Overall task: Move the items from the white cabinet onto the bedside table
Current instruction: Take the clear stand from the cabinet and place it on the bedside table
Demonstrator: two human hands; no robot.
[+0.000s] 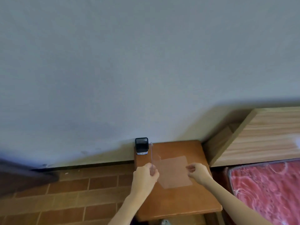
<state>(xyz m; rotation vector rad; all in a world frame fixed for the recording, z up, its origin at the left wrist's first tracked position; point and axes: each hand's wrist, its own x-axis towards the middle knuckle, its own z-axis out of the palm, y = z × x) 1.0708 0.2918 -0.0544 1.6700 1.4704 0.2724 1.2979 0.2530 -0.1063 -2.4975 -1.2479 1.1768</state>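
Left hand (145,174) fingers clamp clear stand (174,172), outline faint; right hand (197,172) grip unclear.

Dim, soft blur, wide-angle edges bowed

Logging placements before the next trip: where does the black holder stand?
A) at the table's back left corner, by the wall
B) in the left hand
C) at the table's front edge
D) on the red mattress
A: the black holder stands at the back left corner of the bedside table, against the wall, while the left hand and right hand hold a clear plastic stand.
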